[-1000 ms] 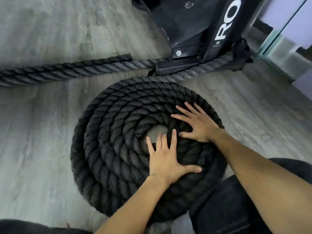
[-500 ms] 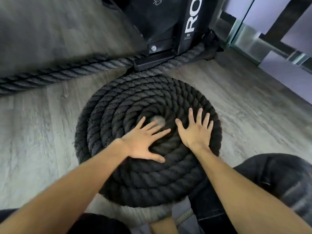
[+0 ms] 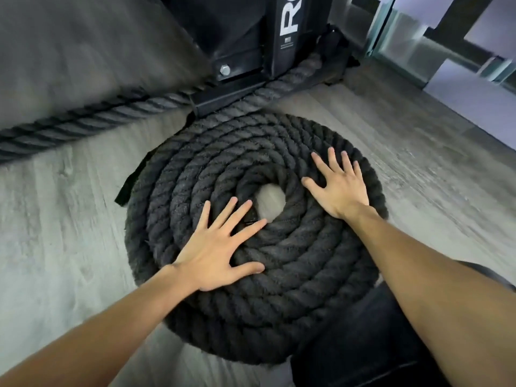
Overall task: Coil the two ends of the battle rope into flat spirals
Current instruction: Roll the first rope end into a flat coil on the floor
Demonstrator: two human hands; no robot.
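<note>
A thick black battle rope lies wound into a flat spiral (image 3: 282,297) on the grey wood floor, with a small bare hole at its centre. My left hand (image 3: 220,247) rests palm down on the spiral's lower left, fingers spread toward the hole. My right hand (image 3: 339,187) lies flat on the right side of the spiral, fingers apart. Neither hand grips anything. The other stretch of rope (image 3: 81,122) runs straight along the floor to the far left, uncoiled.
A black steel rack base (image 3: 245,51) with white lettering stands just behind the spiral, the rope passing round its foot. A black strap end (image 3: 127,188) pokes out at the spiral's left edge. My dark-trousered knee (image 3: 363,344) touches the spiral's near right. Glass panels stand far right.
Both hands slid around on the coil: the left moved down and left, the right moved out toward the right rim. The camera has closed in on the coil.
</note>
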